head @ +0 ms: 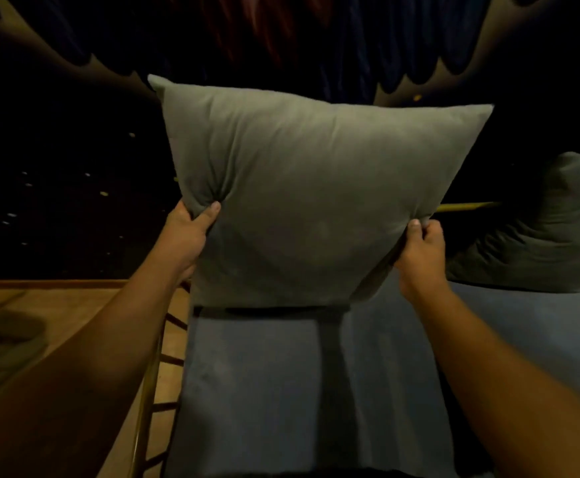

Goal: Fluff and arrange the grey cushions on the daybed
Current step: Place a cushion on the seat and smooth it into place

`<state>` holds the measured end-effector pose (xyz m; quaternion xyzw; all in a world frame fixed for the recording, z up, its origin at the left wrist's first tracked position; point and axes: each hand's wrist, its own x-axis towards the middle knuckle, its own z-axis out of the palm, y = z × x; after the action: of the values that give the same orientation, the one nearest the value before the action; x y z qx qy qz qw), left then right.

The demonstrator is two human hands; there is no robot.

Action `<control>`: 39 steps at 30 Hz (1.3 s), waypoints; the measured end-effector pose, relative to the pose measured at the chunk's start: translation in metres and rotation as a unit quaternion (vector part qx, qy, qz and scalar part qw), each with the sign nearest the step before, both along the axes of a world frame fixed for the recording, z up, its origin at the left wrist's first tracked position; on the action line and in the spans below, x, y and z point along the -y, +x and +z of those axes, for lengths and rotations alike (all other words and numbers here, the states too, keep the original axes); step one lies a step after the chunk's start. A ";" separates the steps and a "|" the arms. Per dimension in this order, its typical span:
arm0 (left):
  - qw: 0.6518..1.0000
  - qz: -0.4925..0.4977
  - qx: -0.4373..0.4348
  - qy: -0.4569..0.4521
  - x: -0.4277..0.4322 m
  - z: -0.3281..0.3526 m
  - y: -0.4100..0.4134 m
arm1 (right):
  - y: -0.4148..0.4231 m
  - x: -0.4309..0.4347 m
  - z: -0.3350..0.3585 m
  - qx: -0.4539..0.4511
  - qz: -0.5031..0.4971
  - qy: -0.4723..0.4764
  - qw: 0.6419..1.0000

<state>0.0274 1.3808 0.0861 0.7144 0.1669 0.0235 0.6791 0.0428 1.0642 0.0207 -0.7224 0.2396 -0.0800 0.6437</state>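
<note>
Two hands, one cushion: both of mine are clamped on it, so neither is free.
Daybed: blue-grey upholstered daybed seat (264, 391) fills the lower middle, a dark seam running toward me.
Held cushion: square grey velvet cushion (316, 188) stands upright, its bottom edge at or just above the seat's far end; I cannot tell if it touches.
Second cushion: slumped grey cushion (540, 222) lies to the right, near but apart.
Frame: brass-coloured metal rail (150, 391) borders the seat on the left, wooden floor (57, 322) beyond.
Left hand: my left hand (185, 236) pinches the lower left edge, thumb in front.
Right hand: my right hand (419, 250) pinches the lower right edge.
Coming move: I judge the cushion's bulk sits above my grips, so it may tip.
</note>
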 end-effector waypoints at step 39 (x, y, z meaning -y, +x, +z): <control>0.886 -0.003 0.047 0.461 -0.013 -0.112 0.032 | 0.070 -0.071 -0.062 -0.071 0.130 -0.127 0.981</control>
<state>0.0593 1.3939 -0.0263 0.9455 0.1032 0.1297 0.2804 0.1126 1.1353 -0.0413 -0.8273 0.1764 0.0262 0.5327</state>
